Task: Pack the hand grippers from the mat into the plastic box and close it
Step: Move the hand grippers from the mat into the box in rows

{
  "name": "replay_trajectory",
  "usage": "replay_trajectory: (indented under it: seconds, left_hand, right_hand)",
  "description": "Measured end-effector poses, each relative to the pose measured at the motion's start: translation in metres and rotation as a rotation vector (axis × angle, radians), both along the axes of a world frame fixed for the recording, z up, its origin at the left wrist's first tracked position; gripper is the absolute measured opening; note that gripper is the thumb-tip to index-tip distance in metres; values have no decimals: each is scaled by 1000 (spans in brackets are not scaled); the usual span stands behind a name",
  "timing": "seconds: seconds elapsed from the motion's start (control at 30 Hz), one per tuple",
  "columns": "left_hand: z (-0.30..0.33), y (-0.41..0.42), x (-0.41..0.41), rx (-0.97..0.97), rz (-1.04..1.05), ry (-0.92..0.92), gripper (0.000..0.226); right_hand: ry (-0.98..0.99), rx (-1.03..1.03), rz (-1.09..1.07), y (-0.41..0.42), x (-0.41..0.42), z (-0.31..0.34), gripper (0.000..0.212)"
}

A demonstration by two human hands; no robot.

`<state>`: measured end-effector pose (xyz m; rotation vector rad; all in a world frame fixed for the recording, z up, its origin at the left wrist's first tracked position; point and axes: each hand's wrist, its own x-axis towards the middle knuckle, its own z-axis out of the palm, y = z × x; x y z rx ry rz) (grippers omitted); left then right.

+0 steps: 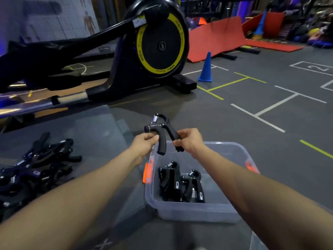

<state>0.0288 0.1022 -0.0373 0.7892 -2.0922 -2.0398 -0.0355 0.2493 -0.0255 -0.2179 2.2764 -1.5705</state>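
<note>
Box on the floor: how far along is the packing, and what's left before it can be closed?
Early. Two grippers already stand in the box. A third gripper is held above it, left hand at one handle, right hand on the other. A pile still waits on the mat. The box is open; its orange latches are undone.

A black hand gripper (163, 134) has matt, rubbery-looking handles and a shiny metal coil spring. The plastic box (191, 212) is translucent, smooth and slightly cloudy, with glossy orange latches (147, 173). The grey mat (93, 134) looks matt.
</note>
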Motion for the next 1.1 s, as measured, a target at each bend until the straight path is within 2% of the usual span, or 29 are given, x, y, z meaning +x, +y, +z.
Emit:
replay_trajectory:
  seconds: [0.07,0.27,0.33,0.5,0.73,1.1]
  left_hand:
    - [-3,8,-1,-141,-3,-23,35]
    - [-31,13,-5,-622,-141,-111,53]
    - [-41,15,-16,-726,-177,-152,56]
    - [-66,28,-43,-883,-254,-129,61]
    - [-95,23,-69,-1089,-319,-136,76]
    - [-120,26,-96,-1129,-409,-210,80]
  right_hand:
    - [-20,51,-72,20,-5,-6,21]
    - [-106,171,-243,50,-17,-41,23]
    - [-145,185,-299,53,-21,-62,22]
    - [-215,245,-354,62,-24,-114,22]
    - [-272,385,-382,68,-22,-130,20]
    - [-419,334,-508,68,-10,-185,28]
